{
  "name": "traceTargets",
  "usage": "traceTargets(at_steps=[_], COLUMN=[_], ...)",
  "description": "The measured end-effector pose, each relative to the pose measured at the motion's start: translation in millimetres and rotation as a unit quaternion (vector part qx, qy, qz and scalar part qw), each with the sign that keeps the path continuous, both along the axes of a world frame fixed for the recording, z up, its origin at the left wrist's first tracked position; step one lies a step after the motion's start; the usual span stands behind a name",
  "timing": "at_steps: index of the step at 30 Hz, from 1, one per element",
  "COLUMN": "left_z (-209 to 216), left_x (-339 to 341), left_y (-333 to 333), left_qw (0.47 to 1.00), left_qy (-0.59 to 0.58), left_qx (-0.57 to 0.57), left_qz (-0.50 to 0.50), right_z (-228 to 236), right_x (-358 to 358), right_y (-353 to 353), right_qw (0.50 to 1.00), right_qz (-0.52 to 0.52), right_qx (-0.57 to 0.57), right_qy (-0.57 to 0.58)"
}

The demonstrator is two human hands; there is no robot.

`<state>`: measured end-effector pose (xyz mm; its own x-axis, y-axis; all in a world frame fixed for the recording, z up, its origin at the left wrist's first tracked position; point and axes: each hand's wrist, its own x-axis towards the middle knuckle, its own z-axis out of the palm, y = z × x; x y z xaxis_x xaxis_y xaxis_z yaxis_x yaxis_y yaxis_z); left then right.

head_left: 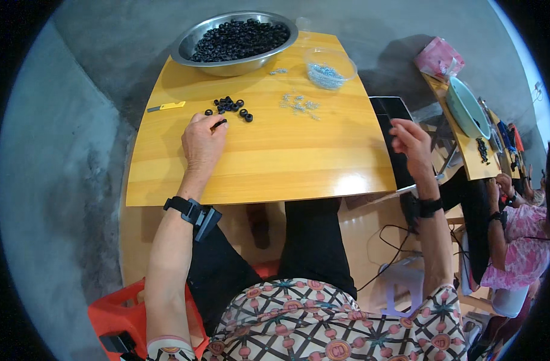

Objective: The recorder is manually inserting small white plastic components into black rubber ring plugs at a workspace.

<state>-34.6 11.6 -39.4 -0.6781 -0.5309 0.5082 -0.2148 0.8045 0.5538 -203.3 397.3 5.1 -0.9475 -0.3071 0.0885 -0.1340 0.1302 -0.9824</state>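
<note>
Yellow-brown wooden tabletop (275, 156): varnished, smooth, glossy, with a bright glare patch near the front edge. Round steel bowl (194, 42): polished metal, reflective rim. Inside it, small black rings (239, 37), rubbery-looking with a dull sheen; the same kind lies in a loose cluster of black rings (230, 106) on the wood. Clear plastic dish (330, 66): thin, transparent, holding tiny silvery metal parts (324, 75). Scattered silvery bits (299, 104) glint on the table. Left hand (203, 141) rests on the lacquered wood. Grey concrete floor (64, 180): rough, matt, mottled. Red plastic stool (115, 313): smooth, slightly shiny. Patterned cloth top (323, 325): soft, matt weave.
</note>
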Motion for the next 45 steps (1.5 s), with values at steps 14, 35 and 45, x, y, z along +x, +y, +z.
traceTargets(at_steps=[14,35,45], left_z=[-4.6,11.0,23.2], left_x=[14.3,59.6,85.8], left_y=[6.7,54.3,91.7], left_qw=[0.992,0.838,0.8], left_qy=[0.061,0.051,0.065], left_qx=[0.106,0.513,0.541], left_qz=[0.003,-0.179,-0.252], right_z=[-18.2,-9.0,-9.6], right_x=[-2.3,77.1,148.1], right_y=[-137.3,-133.9,-151.8], right_qw=[0.895,0.961,0.947], right_qz=[0.124,0.252,0.28], right_qx=[0.335,0.08,-0.058], right_qy=[0.266,-0.084,-0.149])
